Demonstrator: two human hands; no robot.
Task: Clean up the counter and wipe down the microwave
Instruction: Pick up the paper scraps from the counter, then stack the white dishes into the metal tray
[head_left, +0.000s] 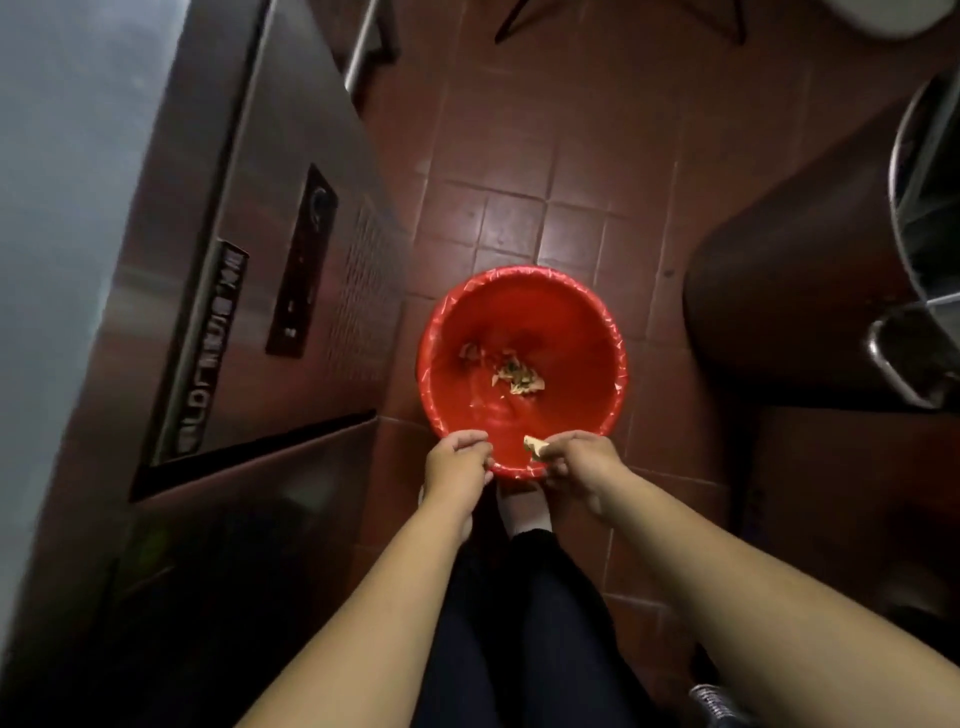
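A: Where is the waste going?

B: Into a red bin (522, 371) at the centre of the frame, standing on the floor. A red plastic liner (615, 332) is folded over its rim. At the bottom lies a small heap of pale food scraps (514, 376), with one stray bit just up and left of the heap.

A: And the hands?

B: Both sit over the near rim of the bin, just below centre. The right hand (576, 462) has its fingers curled round a pale scrap (535, 447), which pokes out toward the left hand. The left hand (457, 460) is curled too, fingertips bunched together; whether anything is pinched in them I cannot tell. The two hands are near each other, not touching.

A: What is the floor like?

B: Reddish-brown square tiles (519, 156) with darker grout, glossy, with a patch of light reflected above the bin.

A: What stands around it?

B: Along the left of the frame runs a stainless steel cabinet (218, 260) with a long handle, a dark control panel (304, 260) and a perforated vent grille (363, 291). At the right edge there is a metal pot (919, 208) with a side handle, over a dark rounded shape. At the bottom centre are the person's dark trousers (519, 623), with a pale shoe (522, 506) just under the bin's rim.
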